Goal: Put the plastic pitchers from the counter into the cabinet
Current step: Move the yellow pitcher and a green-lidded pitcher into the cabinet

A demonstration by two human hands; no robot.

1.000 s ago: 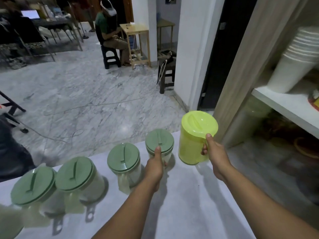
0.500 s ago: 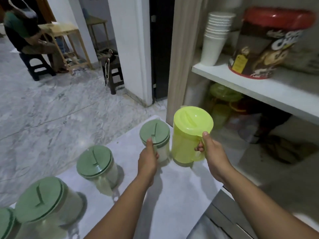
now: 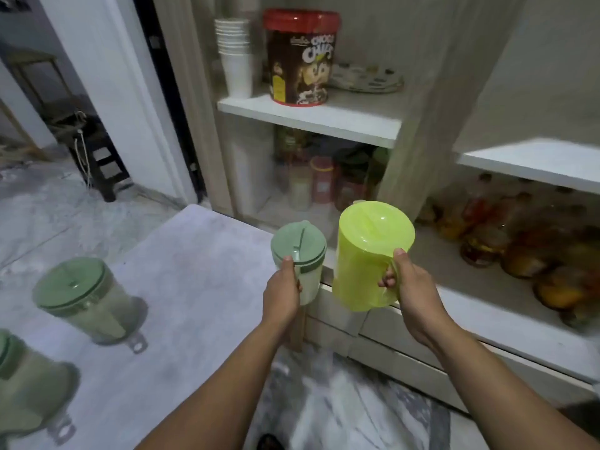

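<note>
My right hand grips the handle of a lime-yellow pitcher and holds it in the air in front of the open cabinet's lower shelf. My left hand holds a small clear pitcher with a green lid, lifted past the counter's right edge. Two more green-lidded pitchers stand on the white counter: one at the left, another at the lower left edge, partly cut off.
The cabinet's upper shelf carries stacked white cups, a red-lidded cereal tub and plates. Jars and bottles crowd the lower shelf at the right and back. A dark stool stands on the marble floor to the left.
Both pitchers have been lifted off the counter and carried right toward the cabinet. My view has turned right, so the room behind has dropped out of sight.
</note>
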